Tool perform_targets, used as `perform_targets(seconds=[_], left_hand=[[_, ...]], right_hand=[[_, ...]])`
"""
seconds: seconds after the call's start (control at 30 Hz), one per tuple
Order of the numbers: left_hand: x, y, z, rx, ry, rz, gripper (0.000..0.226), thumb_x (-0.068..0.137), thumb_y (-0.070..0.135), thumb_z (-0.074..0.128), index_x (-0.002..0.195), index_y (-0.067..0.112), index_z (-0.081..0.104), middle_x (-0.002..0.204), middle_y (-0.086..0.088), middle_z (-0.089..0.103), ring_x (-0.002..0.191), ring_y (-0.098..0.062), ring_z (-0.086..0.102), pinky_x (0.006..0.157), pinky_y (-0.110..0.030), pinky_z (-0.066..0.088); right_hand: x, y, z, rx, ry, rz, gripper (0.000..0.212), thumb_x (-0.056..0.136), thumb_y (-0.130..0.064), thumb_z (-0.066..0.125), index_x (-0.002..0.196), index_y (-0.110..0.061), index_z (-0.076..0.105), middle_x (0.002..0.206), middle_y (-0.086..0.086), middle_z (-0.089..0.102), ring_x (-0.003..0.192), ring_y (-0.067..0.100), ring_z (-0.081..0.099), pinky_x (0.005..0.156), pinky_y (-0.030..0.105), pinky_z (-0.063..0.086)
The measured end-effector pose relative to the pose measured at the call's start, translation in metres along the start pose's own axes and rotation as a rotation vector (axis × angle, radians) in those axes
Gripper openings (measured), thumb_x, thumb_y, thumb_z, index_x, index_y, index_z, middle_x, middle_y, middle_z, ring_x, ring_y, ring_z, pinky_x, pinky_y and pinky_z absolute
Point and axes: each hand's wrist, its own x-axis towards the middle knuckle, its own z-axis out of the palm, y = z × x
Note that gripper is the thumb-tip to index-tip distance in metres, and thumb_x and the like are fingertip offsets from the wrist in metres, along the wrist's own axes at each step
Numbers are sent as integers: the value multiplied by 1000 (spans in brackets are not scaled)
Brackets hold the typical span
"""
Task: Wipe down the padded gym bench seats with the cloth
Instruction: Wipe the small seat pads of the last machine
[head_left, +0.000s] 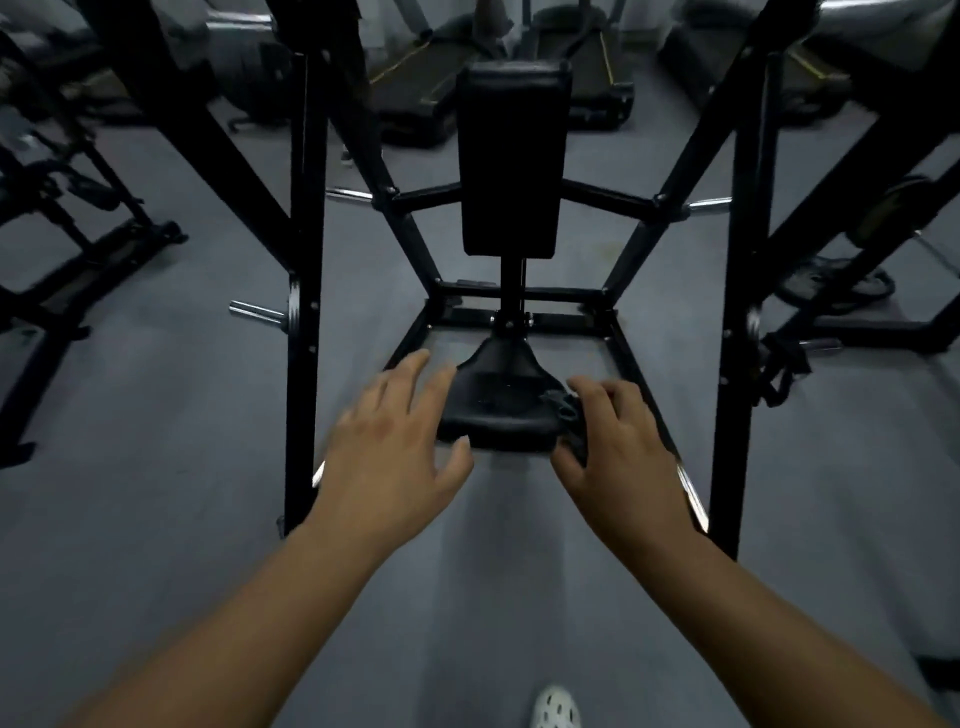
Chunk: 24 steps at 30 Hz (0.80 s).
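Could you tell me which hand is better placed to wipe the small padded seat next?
The right hand: it grips the dark cloth at the near right corner of the seat. The left hand is open by the seat's left edge and holds nothing.

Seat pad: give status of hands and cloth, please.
Left hand open, beside seat pad. Right hand holds cloth at pad's right edge. Frame bars flank pad.
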Motion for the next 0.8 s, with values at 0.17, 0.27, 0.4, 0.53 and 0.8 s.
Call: perform_targets(seconds=[0.17,0.27,0.4,0.53,0.8], left_hand=[[102,-15,32,-30,-64,-22,67,87,53,50,146,23,36,154,-5,35,135,-27,41,102,-48,47],[174,-30,47,-48,-46,-11,67,88,54,46,147,24,35,156,-3,32,137,-26,39,104,-46,44],[291,-56,77,-93,40,33,68,85,56,39,145,25,35,154,-2,34,132,-26,42,99,-45,46],[402,-86,110,-106,117,93,69,85,57,38,146,24,36,153,-4,36,131,-26,43,99,-44,47],[525,-98,125,-193,185,69,70,85,56,40,148,26,35,157,0,31,138,-22,34,104,-44,42]], right_hand=[[102,25,35,-10,-81,-11,63,84,-23,70,142,-19,45,130,1,44,111,22,52,73,36,56],[171,34,54,-3,-38,-56,60,84,-24,68,138,-21,45,126,-1,45,107,23,55,70,35,55],[279,50,86,-4,118,-116,54,85,-30,64,135,-22,46,128,-3,43,99,23,57,65,29,49],[380,66,120,-6,231,-99,46,90,-34,59,133,-23,47,126,-3,43,106,21,54,71,36,54],[587,51,88,-138,511,-398,30,98,-27,55,121,-9,62,122,13,55,108,31,54,86,43,46]])
